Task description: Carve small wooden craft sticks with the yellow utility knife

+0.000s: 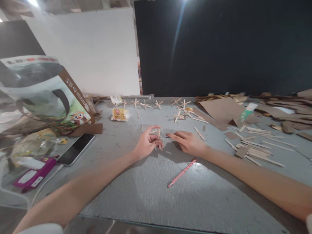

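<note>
My left hand is closed around small wooden craft sticks, which stick up between thumb and fingers just above the grey table. Some of the held pieces are hidden by the fingers. To the right, my right hand is low over the table, index finger stretched toward the left hand and the sticks; its other fingers are partly hidden. Below the right hand lies a pink pencil. Several star shapes of crossed sticks stand in a row farther back, with more crossed sticks bunched right of centre.
Loose craft sticks and cardboard scraps cover the right side, with a green-and-white glue stick among them. On the left are a phone, a purple box, a cable and a large printed bag. A yellow packet lies behind.
</note>
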`<state>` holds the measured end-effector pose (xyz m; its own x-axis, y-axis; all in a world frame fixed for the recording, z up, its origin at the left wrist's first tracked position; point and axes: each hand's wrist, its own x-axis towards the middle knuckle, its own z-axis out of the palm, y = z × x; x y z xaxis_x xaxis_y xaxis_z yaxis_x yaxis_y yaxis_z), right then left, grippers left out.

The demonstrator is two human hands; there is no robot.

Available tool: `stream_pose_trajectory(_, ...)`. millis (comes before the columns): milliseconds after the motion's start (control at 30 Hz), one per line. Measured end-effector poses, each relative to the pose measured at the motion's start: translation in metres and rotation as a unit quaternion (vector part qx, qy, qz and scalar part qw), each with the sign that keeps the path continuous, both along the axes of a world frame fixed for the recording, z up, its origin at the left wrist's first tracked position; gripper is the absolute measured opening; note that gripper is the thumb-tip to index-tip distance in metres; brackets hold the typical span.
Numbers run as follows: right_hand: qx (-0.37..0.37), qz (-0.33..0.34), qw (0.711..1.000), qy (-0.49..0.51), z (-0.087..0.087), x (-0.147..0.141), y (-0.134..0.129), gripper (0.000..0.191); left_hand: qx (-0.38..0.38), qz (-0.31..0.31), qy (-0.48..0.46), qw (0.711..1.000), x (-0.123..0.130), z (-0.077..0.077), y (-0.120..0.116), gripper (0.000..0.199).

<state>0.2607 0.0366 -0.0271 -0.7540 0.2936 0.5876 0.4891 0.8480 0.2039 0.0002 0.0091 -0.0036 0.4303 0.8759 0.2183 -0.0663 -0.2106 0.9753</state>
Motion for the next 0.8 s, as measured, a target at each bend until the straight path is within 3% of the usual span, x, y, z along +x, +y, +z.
stream_pose_trajectory(233,0.035,0.019,0.999,-0.029,0.004,-0.005,-0.005,0.062,-0.019,-0.041,0.017,0.999,0.003,-0.003,0.000,0.052)
stream_pose_trajectory(467,0.016,0.008,1.000,-0.006,0.002,-0.006,-0.003,0.060,0.011,0.021,-0.005,1.000,0.001,-0.002,0.001,0.049)
stream_pose_trajectory(667,0.035,0.020,0.998,-0.058,0.004,-0.007,-0.006,0.059,-0.022,-0.043,0.040,0.998,0.004,-0.006,0.003,0.051)
stream_pose_trajectory(800,0.041,0.010,0.998,-0.049,0.006,-0.012,-0.008,0.050,-0.024,-0.029,0.025,0.999,0.005,-0.006,0.002,0.051)
